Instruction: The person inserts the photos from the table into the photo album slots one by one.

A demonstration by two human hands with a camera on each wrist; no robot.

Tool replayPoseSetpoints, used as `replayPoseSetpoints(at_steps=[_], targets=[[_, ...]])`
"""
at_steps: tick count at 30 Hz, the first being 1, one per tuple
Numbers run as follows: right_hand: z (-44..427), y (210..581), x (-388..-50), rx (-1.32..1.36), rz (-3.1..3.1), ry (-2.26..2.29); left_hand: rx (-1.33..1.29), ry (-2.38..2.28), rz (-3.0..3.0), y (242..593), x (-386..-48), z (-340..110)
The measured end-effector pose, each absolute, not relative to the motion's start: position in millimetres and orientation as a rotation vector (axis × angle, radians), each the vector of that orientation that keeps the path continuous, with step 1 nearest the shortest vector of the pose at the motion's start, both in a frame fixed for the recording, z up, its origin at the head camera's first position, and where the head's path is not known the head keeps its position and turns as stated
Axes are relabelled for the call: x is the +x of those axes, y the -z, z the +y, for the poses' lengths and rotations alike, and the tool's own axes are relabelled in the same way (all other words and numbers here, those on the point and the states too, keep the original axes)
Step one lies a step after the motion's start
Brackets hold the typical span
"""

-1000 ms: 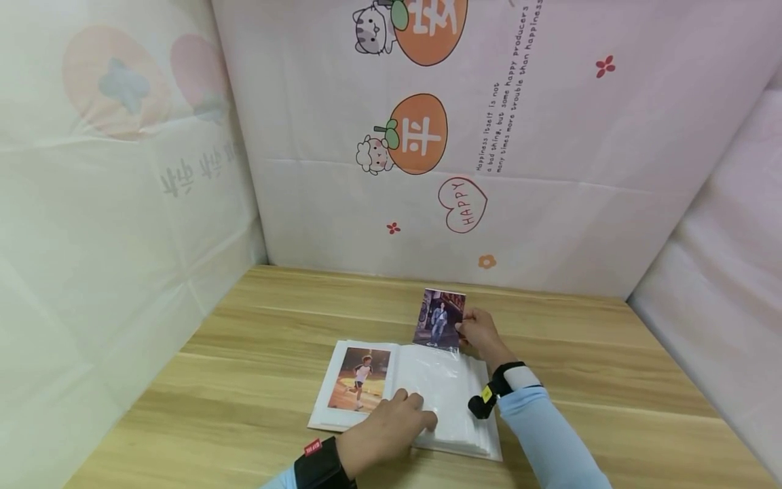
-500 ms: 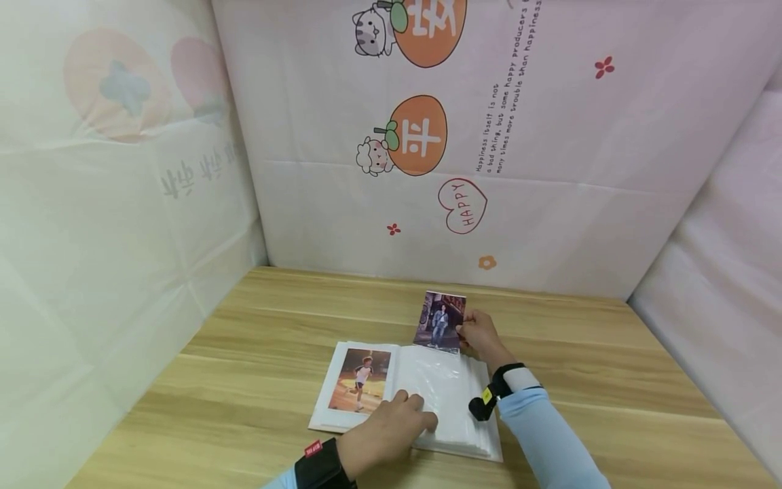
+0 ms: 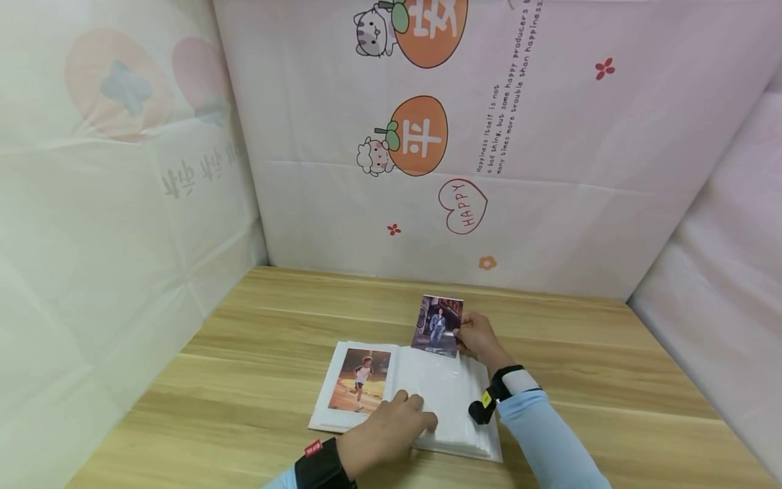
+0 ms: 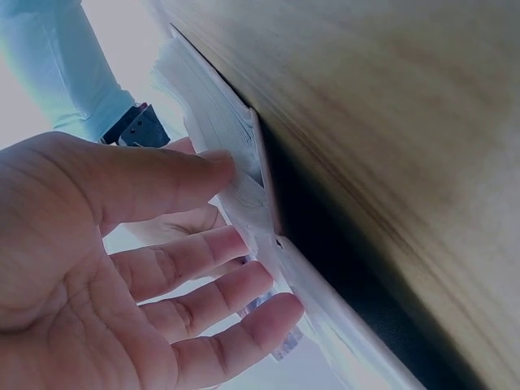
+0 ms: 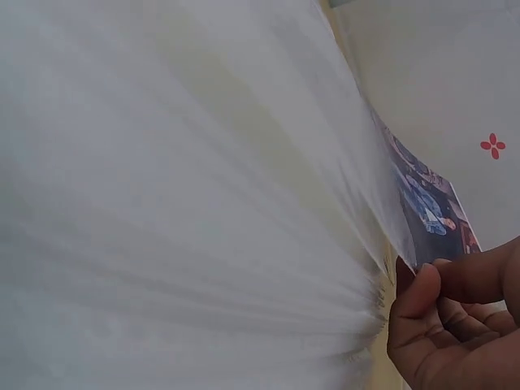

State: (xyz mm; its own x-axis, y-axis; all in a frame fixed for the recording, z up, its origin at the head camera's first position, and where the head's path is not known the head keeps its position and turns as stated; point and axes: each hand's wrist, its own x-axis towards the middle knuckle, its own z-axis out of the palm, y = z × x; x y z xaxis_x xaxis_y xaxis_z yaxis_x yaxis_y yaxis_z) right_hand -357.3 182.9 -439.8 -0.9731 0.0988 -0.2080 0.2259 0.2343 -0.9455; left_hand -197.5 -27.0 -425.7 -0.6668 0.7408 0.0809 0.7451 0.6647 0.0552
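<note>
A photo album [image 3: 436, 401] lies open on the wooden table. Its left page carries a photo of a running child [image 3: 360, 380]; the right page is a blank clear sleeve. At the top edge of that page, my right hand [image 3: 479, 335] pinches the right side of a dark photo of a standing person [image 3: 438, 324]. The photo's lower end meets the sleeve's top edge, as the right wrist view also shows with the photo [image 5: 431, 207]. My left hand [image 3: 391, 428] rests on the lower part of the album near the fold, fingers loosely extended, as in the left wrist view.
The wooden table [image 3: 244, 367] surrounds the album. A white printed cloth [image 3: 330, 217] stands behind it, with white cloth walls on the left [image 3: 122, 272] and right [image 3: 733, 272]. Dark wrist straps with cameras sit on both wrists.
My right hand has lowered the photo slightly toward the right page and shifted it a little left. The left hand and the album have stayed in place.
</note>
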Motion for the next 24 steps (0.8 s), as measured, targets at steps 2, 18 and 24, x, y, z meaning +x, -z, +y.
replayPoseSetpoints(at_steps=[2,18,24], targets=[[182,440,-357,0.312,2.377,1.851,-1.263,0.125,-2.814,426,-198,-28],[191,438,-361,-0.099,2.441,1.774,-1.267,0.097,-2.809,426,-199,-29],[196,434,-365,-0.284,2.533,1.635,-1.266,0.109,-2.820,426,-199,-29]])
